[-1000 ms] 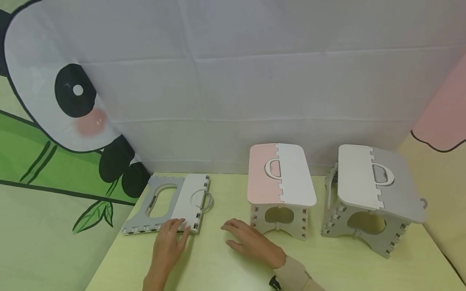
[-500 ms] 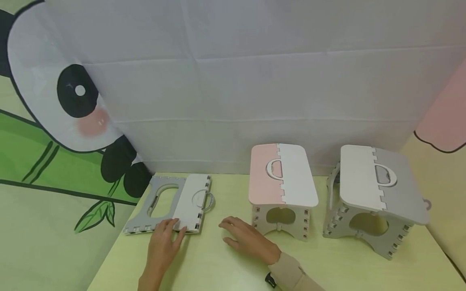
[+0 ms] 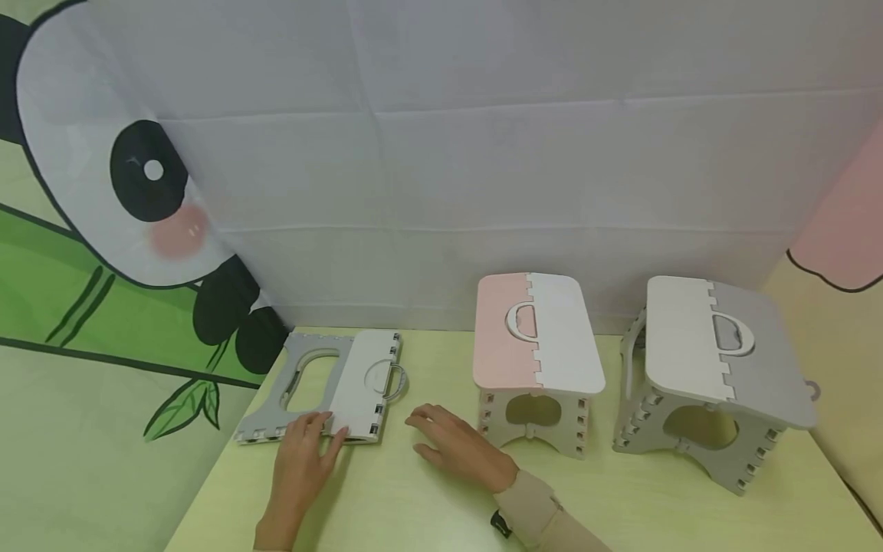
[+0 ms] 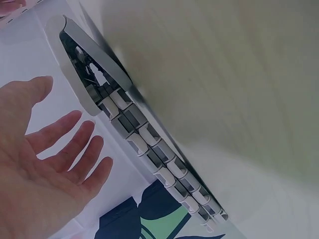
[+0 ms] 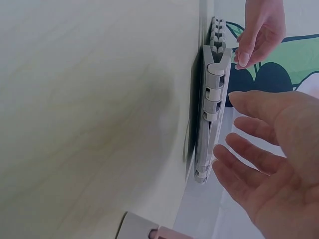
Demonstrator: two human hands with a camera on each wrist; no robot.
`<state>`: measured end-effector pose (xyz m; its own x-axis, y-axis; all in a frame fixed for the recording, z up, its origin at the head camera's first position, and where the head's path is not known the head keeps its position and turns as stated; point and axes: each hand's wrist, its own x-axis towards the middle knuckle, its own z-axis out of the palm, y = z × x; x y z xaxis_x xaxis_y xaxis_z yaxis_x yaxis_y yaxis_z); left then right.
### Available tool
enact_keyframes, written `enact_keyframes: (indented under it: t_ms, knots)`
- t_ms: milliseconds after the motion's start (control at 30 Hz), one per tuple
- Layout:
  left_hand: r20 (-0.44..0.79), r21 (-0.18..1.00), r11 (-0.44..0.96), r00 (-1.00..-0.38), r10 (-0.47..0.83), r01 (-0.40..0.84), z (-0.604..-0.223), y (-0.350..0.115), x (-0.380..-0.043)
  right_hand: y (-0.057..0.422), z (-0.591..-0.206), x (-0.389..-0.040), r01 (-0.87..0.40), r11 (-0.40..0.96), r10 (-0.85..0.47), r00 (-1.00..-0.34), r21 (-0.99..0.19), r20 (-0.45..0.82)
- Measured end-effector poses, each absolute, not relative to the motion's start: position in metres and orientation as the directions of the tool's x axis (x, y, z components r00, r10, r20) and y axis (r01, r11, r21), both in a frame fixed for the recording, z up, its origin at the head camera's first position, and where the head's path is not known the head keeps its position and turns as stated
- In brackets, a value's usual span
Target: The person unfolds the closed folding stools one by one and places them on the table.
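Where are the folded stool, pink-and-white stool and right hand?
Folded stool (image 3: 355,389), head view: its white panel.
Pink-and-white stool (image 3: 555,359), head view: white half of its seat.
Right hand (image 3: 460,446), head view: back of the hand.

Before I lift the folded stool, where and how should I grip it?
Likely by the loop handle, coming from the right: it juts past the right edge of the folded stool, which lies flat, and the right hand is nearby.

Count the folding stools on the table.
3: a folded stool flat at the left, a pink-and-white stool standing right of it, a gray-and-white stool standing farthest right.
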<state>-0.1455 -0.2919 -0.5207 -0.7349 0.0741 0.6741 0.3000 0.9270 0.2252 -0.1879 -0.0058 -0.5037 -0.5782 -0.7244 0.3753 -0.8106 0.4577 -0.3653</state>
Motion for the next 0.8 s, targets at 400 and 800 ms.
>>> enact_keyframes:
  t_ms: [400,800]
  knots:
    - [0.690,0.206,0.930,-0.720,0.082,0.304,-0.523,-0.301,-0.149,-0.018,-0.503,-0.198,-0.802,0.499,-0.726,-0.594,-0.328,0.347]
    - [0.663,0.208,0.935,-0.744,0.081,0.287,-0.522,-0.315,-0.152,-0.029,-0.501,-0.204,-0.807,0.526,-0.724,-0.591,-0.270,0.356]
